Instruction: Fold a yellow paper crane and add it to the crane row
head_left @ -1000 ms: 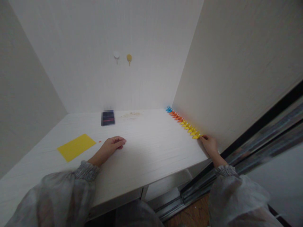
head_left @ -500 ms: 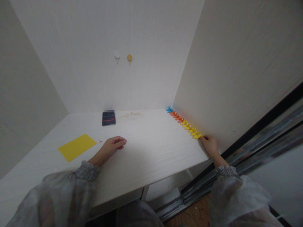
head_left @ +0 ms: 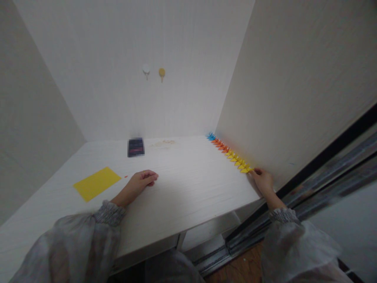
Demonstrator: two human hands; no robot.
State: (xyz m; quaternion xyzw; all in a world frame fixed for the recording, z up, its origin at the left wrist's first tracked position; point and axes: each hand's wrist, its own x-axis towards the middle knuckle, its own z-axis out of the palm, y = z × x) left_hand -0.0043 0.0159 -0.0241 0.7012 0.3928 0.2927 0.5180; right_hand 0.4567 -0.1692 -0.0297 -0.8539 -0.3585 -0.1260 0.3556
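Along the right wall, a row of folded paper cranes stands on the white table (head_left: 188,196): blue cranes (head_left: 210,136) at the back, orange cranes (head_left: 220,146) in the middle, yellow cranes (head_left: 235,158) in front. My right hand (head_left: 262,181) pinches the tail end of the nearest yellow paper crane (head_left: 246,169). Above the table's middle left, my left hand (head_left: 144,182) rests with its fingers curled together and nothing visible in them. Left of it lie a yellow paper sheet (head_left: 97,183) and a tiny red-orange scrap (head_left: 126,176).
A dark blurred object (head_left: 136,147) sits near the back wall. A white hook (head_left: 146,69) and a yellow hook (head_left: 161,72) are fixed on that wall. Walls enclose both sides, and a dark metal track (head_left: 324,196) runs beside the table on the right.
Both hands and the cranes keep their places; the view has only shifted very slightly.
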